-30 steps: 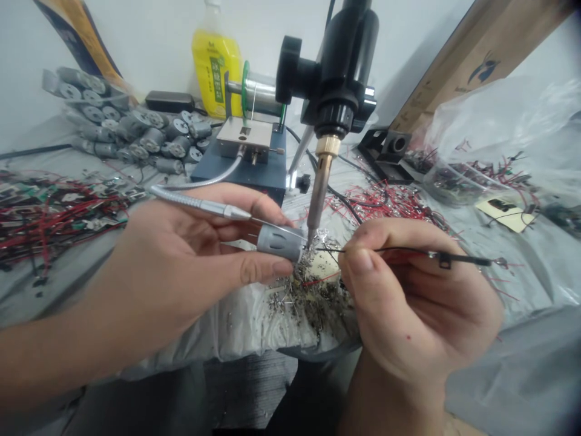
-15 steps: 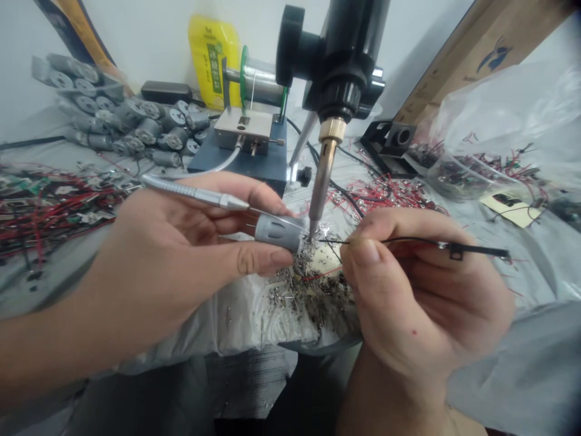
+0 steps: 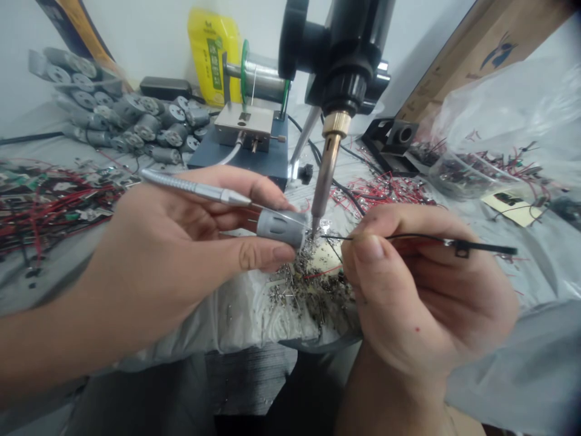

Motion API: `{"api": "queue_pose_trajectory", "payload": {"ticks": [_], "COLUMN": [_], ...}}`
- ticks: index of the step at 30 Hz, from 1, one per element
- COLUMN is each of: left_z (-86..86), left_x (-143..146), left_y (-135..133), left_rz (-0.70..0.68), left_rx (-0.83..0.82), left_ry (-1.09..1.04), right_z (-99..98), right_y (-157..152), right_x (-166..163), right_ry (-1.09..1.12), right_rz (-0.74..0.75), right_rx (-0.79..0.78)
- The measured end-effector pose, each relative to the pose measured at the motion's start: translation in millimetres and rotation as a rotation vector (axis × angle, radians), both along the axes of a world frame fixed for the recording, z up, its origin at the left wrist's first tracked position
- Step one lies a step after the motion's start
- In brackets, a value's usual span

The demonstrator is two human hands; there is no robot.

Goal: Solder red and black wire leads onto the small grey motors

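My left hand is closed around a small grey electric motor, held on its side between thumb and fingers. Over that hand lies a silver solder feed pen, its thin tip running along the motor toward the iron. A soldering iron, clamped in a stand, points down with its tip by the motor's right end; whether they touch I cannot tell. Between thumb and forefinger my right hand pinches a black wire, its free end just right of the iron tip. A small black strip hangs on the wire's other end.
A solder spool sits on a feeder behind my hands. Grey motors are heaped at back left. Red-wired parts lie left, more red wires right. Solder crumbs cover the spot below the iron.
The wire's free end has shifted slightly up, and the right hand has moved a little to the right. The motor has barely moved, still in the left hand.
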State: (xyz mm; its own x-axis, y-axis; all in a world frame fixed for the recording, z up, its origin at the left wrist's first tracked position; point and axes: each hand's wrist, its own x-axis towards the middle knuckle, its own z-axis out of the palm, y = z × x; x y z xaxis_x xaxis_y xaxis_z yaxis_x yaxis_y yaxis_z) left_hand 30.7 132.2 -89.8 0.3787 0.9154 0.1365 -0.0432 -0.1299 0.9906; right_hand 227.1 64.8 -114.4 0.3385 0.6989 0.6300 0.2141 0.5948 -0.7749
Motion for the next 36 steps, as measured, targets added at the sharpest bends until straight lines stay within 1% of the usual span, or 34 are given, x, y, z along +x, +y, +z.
{"api": "queue_pose_trajectory", "payload": {"ticks": [5,8,12,17,20,24,29,36], "left_z": [2.2,1.8,-1.1,-4.3,-4.4,-4.0,-1.3,-2.6], "left_x": [1.0,1.3,0.8,0.9,1.3,-0.7,-2.1,-0.7], "left_y": [-0.6,-0.6,0.7,3.3,2.9,0.9,0.7,1.8], "left_rz": [-0.009,-0.01,-0.001,0.092,0.081,0.07,0.077,0.097], "left_rx": [0.021,0.04,0.06,0.099,0.088,0.075,0.051,0.054], "left_ry": [0.02,0.024,0.034,0.062,0.064,0.049,0.099,0.129], "right_z": [1.2,0.9,0.2,-0.8,-1.7,-2.3,-1.1,-1.7], "right_y": [-0.7,-0.4,-0.2,-0.1,0.5,0.6,0.1,-0.9], "right_x": [-0.4,-1.6,-0.1,5.6,5.6,3.8,3.8,4.0], "right_ry": [-0.048,-0.038,-0.044,-0.017,0.002,-0.007,-0.051,-0.075], "right_rz": [-0.038,-0.011,-0.013,0.096,0.137,0.11,0.064,0.063], "right_rx": [-0.011,-0.013,-0.024,0.002,-0.013,-0.028,-0.006,-0.022]}}
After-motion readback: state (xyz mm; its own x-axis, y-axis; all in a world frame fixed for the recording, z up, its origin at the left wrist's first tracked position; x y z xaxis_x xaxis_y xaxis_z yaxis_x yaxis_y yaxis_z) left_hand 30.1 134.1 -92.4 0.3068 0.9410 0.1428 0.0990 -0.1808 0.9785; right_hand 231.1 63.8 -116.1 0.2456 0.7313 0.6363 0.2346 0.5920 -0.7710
